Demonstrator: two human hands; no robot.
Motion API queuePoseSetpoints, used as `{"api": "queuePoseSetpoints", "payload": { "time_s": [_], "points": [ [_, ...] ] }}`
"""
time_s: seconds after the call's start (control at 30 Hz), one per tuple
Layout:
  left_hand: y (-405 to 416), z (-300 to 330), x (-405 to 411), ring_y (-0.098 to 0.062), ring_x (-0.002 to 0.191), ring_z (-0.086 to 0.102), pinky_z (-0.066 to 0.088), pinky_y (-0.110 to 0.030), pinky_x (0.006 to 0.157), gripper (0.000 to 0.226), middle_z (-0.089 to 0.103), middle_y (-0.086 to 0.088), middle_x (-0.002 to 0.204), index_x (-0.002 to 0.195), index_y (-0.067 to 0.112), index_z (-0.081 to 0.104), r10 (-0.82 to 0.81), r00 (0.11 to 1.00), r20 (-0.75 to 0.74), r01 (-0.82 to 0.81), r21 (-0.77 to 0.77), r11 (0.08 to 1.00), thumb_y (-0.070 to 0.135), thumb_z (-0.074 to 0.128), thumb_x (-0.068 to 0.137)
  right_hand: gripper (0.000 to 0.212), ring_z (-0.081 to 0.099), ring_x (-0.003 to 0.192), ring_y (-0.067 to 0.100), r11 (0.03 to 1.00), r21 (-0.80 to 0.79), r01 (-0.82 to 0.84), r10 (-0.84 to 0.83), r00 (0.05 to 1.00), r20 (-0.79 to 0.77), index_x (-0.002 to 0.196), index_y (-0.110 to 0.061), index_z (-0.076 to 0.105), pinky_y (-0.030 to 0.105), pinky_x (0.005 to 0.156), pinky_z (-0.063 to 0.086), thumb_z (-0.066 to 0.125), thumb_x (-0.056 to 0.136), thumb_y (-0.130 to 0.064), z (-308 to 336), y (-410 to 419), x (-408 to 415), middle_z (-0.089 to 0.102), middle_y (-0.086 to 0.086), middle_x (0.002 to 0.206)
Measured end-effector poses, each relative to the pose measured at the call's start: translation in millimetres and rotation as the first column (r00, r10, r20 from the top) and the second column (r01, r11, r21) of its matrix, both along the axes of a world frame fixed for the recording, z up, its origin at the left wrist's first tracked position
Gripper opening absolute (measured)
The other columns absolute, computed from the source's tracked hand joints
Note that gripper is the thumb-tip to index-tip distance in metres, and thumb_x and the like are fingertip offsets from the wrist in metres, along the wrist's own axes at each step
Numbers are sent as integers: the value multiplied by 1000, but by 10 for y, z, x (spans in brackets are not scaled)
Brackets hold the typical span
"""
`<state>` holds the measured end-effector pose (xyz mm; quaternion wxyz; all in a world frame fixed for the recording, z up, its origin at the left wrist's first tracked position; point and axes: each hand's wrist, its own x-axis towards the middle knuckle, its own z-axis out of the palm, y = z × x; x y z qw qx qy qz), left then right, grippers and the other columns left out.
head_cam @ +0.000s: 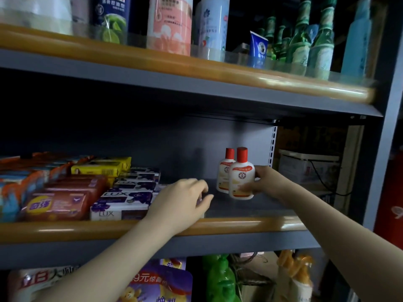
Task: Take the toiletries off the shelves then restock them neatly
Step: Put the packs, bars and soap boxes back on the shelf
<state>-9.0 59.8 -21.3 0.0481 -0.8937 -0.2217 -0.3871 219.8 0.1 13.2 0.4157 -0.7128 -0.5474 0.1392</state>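
Right hand (pixel 265 182): fingers (pixel 247 188) wrapped round the lower body of a small white plastic lotion bottle with a red cap (pixel 241 174), thumb side towards the label; bottle upright, base at or just above the grey metal middle shelf (pixel 250 208), contact unclear through blur. Just behind and to its left, touching or nearly so, a second identical white red-capped bottle (pixel 224 171), standing free near the rear panel.

Left hand (pixel 185 198): fingers curled downward, partly closed, resting over the right end of a row of purple-and-white LUX soap boxes (pixel 122 201); whether gripping one of them cannot be told, fingertips hidden against the boxes.

Further left on the same shelf: red-wrapped soap bars (pixel 58 203), yellow soap boxes (pixel 102 167) behind, orange-and-blue packets (pixel 13 188) at the far edge. Along the shelf front, a rounded orange rail (pixel 239 223).

Upper shelf: tall bottles and tubes, among them a pink-labelled cylinder (pixel 170 25) and green glass bottles (pixel 305 40).
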Motion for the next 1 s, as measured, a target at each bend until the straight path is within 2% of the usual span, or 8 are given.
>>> {"api": "queuePoseSetpoints", "payload": {
  "time_s": [0.17,0.33,0.57,0.63,0.7,0.8,0.87,1.0],
  "points": [
    [78,-87,39,-11,64,57,38,-22,48,21,59,10,67,78,21,64,-2,997,72,-11,182,983,22,44,84,31,63,90,16,997,-69,20,-20,1000,6,107,-7,61,19,68,51,72,78,-8,28,226,84,66,4,100],
    [69,-129,53,-9,61,58,42,-22,44,32,61,10,68,79,21,67,-33,996,80,13,244,970,24,35,82,15,64,87,23,989,-103,106,-100,993,56,93,-17,57,32,75,55,68,83,-14,3,377,144,66,7,97],
    [75,-130,40,-12,62,58,35,-20,45,31,61,8,67,78,19,66,-11,997,76,-10,267,964,23,35,82,31,63,72,19,971,-125,202,-194,978,74,109,-7,55,30,69,56,70,82,-14,32,533,145,63,10,98],
    [75,-125,47,-15,63,58,40,-24,44,31,61,5,68,77,16,66,-3,998,63,-15,280,960,22,36,82,39,63,76,22,952,-53,303,-288,938,194,114,-8,53,33,70,54,71,82,-21,59,459,142,64,11,99],
    [80,-128,55,-19,64,59,42,-27,44,30,62,2,67,75,13,65,14,998,56,-31,317,948,20,37,81,37,60,80,21,932,137,336,-362,882,302,114,-9,56,29,68,48,69,83,-25,97,261,92,64,9,100],
    [62,-149,65,-23,65,60,45,-29,45,26,62,-2,69,77,10,67,14,999,52,-34,398,917,16,42,81,18,50,68,2,891,428,150,-335,854,398,102,-11,63,20,66,37,65,86,-19,38,-261,-144,61,-1,86],
    [34,-146,66,-27,73,61,49,-33,53,22,65,-6,78,86,7,68,-27,998,62,-7,488,873,13,48,80,10,49,62,3,871,492,-16,-265,827,496,93,-10,66,10,61,35,66,83,-10,-113,-675,-342,60,-2,76],
    [-202,-344,73,-28,99,51,45,-40,78,23,63,-11,98,98,7,65,-116,990,85,35,637,770,11,54,78,10,50,64,-4,944,284,-171,-28,812,582,90,-13,65,4,60,36,64,81,-16,-664,-1387,-533,52,-19,69]
  ]
}}
